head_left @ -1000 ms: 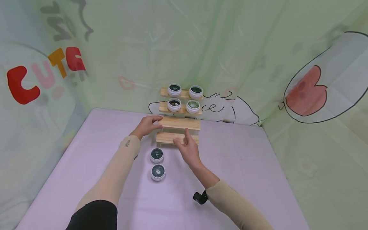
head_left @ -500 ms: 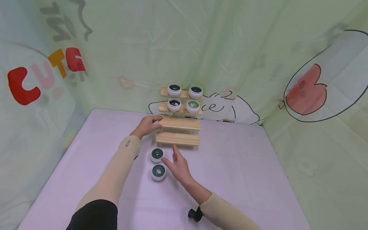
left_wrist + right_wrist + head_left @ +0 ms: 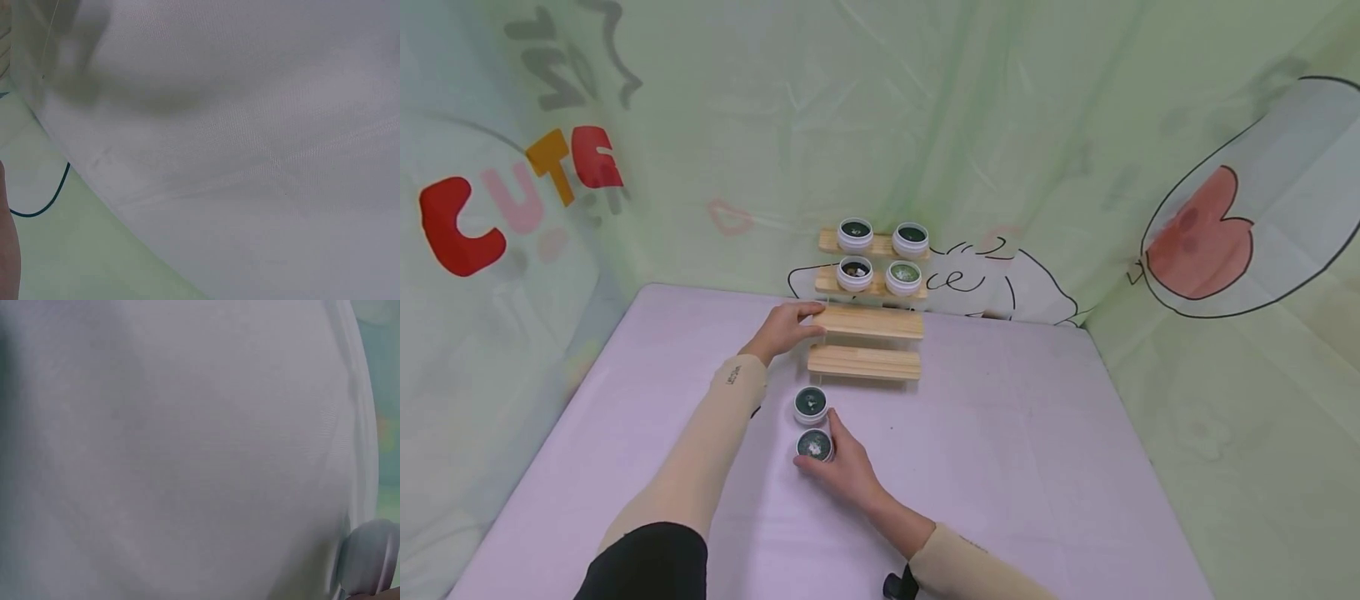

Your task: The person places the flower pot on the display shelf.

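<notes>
My left hand (image 3: 782,332) holds the left end of a tiered wooden display stand (image 3: 868,322), thumb and fingers at the second board from the bottom. On the purple tabletop in front of the stand are two small round white jars with dark contents. My right hand (image 3: 848,469) grips the nearer jar (image 3: 814,446), its thumb along the near side and a finger at the far right side. Just beyond it is the other jar (image 3: 810,403). The right wrist view catches the white side of a jar (image 3: 370,557) in its lower right corner.
Two jars stand on the top board, including a left one (image 3: 855,234). Two more sit on the board below, one with green contents (image 3: 903,277). A printed green curtain (image 3: 737,125) rises behind the table (image 3: 1000,433).
My right hand has come from over the stand's lowest board down toward me and taken hold of the nearer jar. The left hand has stayed at the stand.
</notes>
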Tool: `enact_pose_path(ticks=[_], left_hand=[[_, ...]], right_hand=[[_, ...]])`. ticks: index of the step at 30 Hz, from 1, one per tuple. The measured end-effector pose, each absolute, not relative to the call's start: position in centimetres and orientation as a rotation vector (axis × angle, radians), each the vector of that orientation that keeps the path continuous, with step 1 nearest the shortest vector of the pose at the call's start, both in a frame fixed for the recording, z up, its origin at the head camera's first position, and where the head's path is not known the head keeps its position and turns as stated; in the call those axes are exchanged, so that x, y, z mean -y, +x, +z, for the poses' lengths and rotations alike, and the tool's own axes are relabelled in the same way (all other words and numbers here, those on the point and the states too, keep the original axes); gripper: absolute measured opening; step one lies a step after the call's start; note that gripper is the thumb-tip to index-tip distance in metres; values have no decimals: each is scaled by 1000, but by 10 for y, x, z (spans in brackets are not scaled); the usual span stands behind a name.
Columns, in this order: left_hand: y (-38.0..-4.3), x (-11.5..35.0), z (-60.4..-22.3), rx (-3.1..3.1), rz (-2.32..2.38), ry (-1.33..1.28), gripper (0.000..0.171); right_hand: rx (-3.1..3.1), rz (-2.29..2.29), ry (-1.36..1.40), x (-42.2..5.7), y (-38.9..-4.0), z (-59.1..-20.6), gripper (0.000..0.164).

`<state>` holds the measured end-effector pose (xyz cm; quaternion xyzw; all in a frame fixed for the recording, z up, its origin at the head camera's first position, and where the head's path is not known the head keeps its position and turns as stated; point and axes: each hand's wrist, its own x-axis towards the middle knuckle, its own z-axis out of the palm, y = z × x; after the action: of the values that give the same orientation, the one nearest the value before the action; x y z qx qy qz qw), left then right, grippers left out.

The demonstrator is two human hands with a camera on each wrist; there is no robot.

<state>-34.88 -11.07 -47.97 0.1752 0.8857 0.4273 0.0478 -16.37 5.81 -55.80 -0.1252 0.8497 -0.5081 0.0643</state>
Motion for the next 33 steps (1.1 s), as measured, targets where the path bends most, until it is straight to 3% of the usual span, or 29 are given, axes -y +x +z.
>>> enact_pose_path(ticks=[17, 33], left_hand=[[-347, 109, -477, -2686, 1292, 498, 54], [-347, 109, -478, -2691, 1302, 500, 53]], right_hand=[[-2672, -1510, -455, -59, -153, -570, 93], [-2707, -1565, -416, -59, -153, -571, 78]])
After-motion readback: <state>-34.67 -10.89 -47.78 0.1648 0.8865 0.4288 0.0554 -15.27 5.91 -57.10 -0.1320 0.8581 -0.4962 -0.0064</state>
